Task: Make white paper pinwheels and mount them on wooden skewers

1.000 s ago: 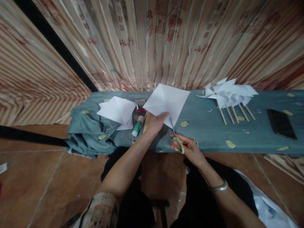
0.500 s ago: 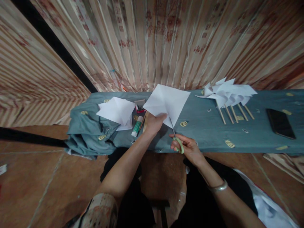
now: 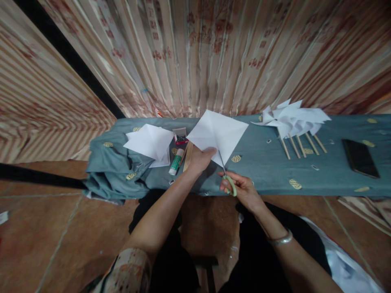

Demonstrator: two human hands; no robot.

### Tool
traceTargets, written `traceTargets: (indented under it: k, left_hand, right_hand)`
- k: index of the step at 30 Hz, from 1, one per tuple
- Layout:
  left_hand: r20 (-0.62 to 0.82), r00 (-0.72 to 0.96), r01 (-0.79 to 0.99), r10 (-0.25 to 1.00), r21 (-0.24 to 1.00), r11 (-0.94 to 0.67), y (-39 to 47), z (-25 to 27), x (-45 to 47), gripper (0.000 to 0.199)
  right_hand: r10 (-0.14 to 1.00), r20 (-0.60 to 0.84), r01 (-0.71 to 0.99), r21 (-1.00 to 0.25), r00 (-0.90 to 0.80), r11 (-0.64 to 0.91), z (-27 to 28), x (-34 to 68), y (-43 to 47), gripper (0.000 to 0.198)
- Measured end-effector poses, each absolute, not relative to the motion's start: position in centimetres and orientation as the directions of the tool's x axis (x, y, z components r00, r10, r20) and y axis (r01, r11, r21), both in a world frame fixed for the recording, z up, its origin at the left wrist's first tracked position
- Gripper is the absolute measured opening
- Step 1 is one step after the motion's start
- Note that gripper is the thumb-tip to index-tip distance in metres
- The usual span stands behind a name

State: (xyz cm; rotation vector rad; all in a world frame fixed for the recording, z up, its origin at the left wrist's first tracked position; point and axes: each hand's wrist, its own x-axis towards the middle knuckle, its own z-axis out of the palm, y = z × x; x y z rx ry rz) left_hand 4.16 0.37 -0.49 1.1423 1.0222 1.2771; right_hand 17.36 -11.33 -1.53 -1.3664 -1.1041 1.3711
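A square white sheet of paper [image 3: 218, 132] with crease lines is held above the table, one corner toward me. My left hand [image 3: 201, 158] pinches it near its lower left edge, thumb on top. My right hand [image 3: 240, 187] grips green-handled scissors [image 3: 230, 186], fingers in the loops. Their blades reach into the paper from its near corner. Left of the paper lie more white sheets [image 3: 149, 140], a small open red box [image 3: 181, 136] with dark bits in it, a glue stick [image 3: 176, 162] and several wooden sticks [image 3: 188, 156].
Several white paper pinwheels [image 3: 293, 118] on wooden sticks lie in a row to the right, with a black phone [image 3: 360, 158] beyond them. A blue-green cloth [image 3: 262, 173] covers the narrow table. Behind it hangs a striped curtain [image 3: 207, 61].
The paper and my left hand have shifted slightly to the right and toward me. My right hand and the scissors stay nearly in place.
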Motion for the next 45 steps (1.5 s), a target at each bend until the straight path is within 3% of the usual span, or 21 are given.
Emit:
traceTargets:
  k: [20,45]
  left_hand:
    - [0.006,0.079,-0.050,0.997,0.999,-0.002,-1.0,1.1,4.0,0.026]
    - [-0.062,0.121,-0.091,0.991,0.993,0.073,-1.0,-0.5,4.5,0.025]
  right_hand:
    - [0.971,-0.237,-0.016,-0.971,0.005,-0.237,-1.1,17.3,-11.2,0.054]
    - [0.974,-0.227,0.024,-0.974,-0.027,-0.226,-0.7,17.4,-11.1,0.049]
